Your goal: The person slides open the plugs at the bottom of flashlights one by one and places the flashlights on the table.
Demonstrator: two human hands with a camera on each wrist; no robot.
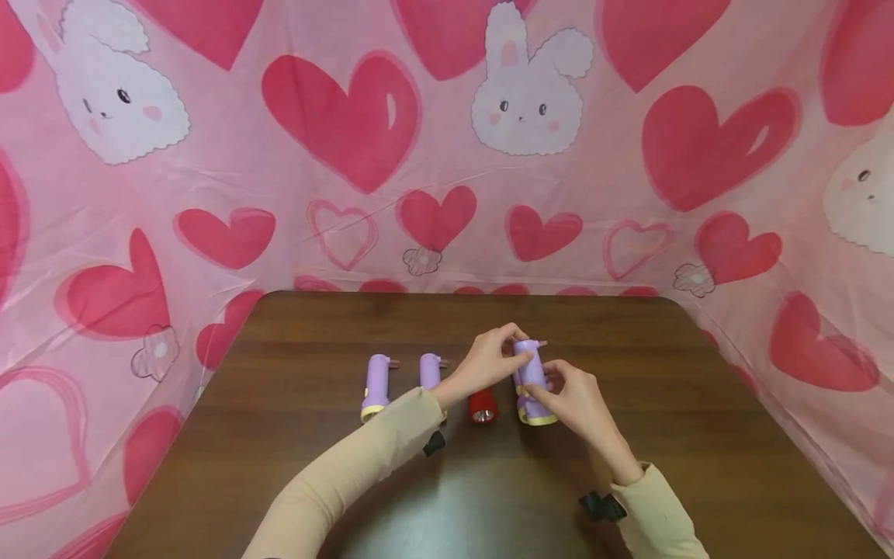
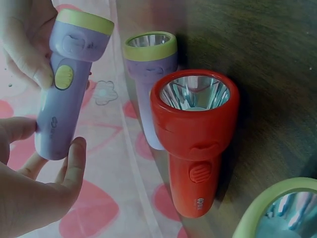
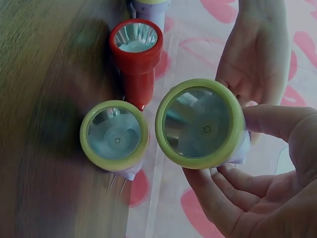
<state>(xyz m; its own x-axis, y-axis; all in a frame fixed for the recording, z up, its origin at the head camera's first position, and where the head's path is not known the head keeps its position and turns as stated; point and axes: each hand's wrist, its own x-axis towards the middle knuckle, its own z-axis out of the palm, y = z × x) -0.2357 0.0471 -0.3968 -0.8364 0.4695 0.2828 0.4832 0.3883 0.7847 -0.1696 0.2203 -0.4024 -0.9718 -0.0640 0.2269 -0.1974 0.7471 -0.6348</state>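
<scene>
Both hands hold one light-purple flashlight [image 1: 536,376] with a yellow rim, tilted slightly, lens end toward me. My left hand [image 1: 486,359] pinches its tail end between thumb and fingers. Around the part near the lens, the thumb and fingers of my right hand [image 1: 578,394] grip the body. A yellow switch [image 2: 64,77] shows on its side in the left wrist view. Just behind it lies a second purple flashlight [image 3: 115,136], mostly hidden in the head view. Beside that one is a red flashlight [image 1: 482,406], partly covered by my left forearm.
To the left on the brown wooden table [image 1: 489,497] lie two more purple flashlights, one in plain view [image 1: 377,386] and one [image 1: 429,371] partly behind the left sleeve. Thin metal prongs [image 3: 118,182] stick out near the flashlight behind the held one. A pink heart-patterned cloth [image 1: 447,171] surrounds the table.
</scene>
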